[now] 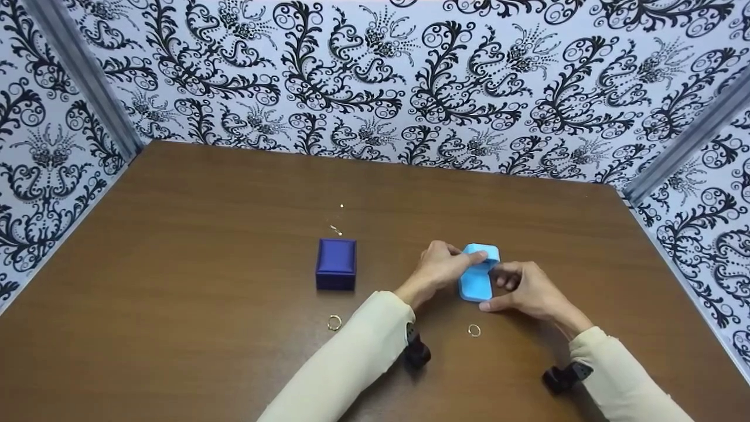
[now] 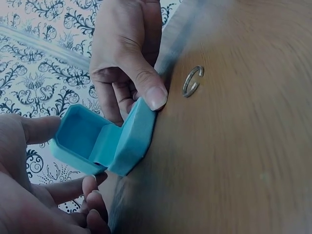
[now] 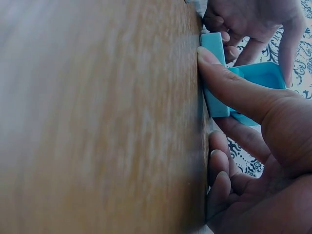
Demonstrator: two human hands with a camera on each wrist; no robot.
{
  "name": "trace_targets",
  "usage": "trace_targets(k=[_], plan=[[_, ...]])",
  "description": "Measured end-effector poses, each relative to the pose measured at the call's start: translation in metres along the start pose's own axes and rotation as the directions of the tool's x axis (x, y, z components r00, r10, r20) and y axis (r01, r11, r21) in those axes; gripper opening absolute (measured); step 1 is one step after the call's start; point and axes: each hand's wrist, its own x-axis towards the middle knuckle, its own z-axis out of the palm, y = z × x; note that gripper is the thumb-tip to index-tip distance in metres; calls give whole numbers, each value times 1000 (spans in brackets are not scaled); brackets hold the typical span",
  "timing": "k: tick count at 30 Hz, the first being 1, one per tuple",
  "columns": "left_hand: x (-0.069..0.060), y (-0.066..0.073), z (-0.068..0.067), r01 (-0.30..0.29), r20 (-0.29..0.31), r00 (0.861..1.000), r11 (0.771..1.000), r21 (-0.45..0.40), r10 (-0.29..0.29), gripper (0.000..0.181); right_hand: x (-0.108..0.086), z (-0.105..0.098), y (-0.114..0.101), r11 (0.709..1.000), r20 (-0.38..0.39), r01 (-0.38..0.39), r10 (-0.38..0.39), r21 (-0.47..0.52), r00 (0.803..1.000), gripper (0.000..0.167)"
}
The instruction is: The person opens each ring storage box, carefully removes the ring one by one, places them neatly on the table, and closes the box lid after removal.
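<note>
A light-blue ring box [image 1: 476, 286] stands open on the table, with its lid raised. My left hand [image 1: 439, 266] pinches the raised lid, thumb on the near side and fingers behind it. My right hand [image 1: 530, 293] holds the base, the thumb [image 3: 229, 85] along its front edge and a finger on the opposite side. The left wrist view shows the box's hollow lid [image 2: 85, 131]; what lies inside the base is hard to make out. Just in front of the box lies a thin open-ended ring [image 2: 186, 87].
Left of my hands sits a closed dark-blue box [image 1: 336, 264]. Nearer me, by the left sleeve, lies a gold ring [image 1: 339, 322]. Behind the dark-blue box are a slim gold piece [image 1: 336, 230] and a tiny shiny dot [image 1: 342, 206]. Patterned walls [image 1: 375, 88] border the table.
</note>
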Motion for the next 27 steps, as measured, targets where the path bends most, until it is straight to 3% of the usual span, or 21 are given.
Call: trace_targets(k=[10, 16, 21, 27], plan=[[0, -6, -5, -107, 65, 992, 994, 15, 105, 49, -1, 1, -1, 1000, -11, -19, 19, 24, 1000, 38], [-1, -7, -10, -155, 111, 984, 982, 111, 142, 49, 0, 2, 0, 1000, -12, -2, 2, 14, 1000, 37], [-1, -7, -14, -233, 133, 969, 943, 238, 206, 51, 0, 1, 0, 1000, -5, 3, -3, 20, 1000, 36], [-3, -6, -15, -343, 160, 939, 864, 367, 305, 48, 0, 1, 1, 1000, 1, 4, -4, 27, 1000, 34]])
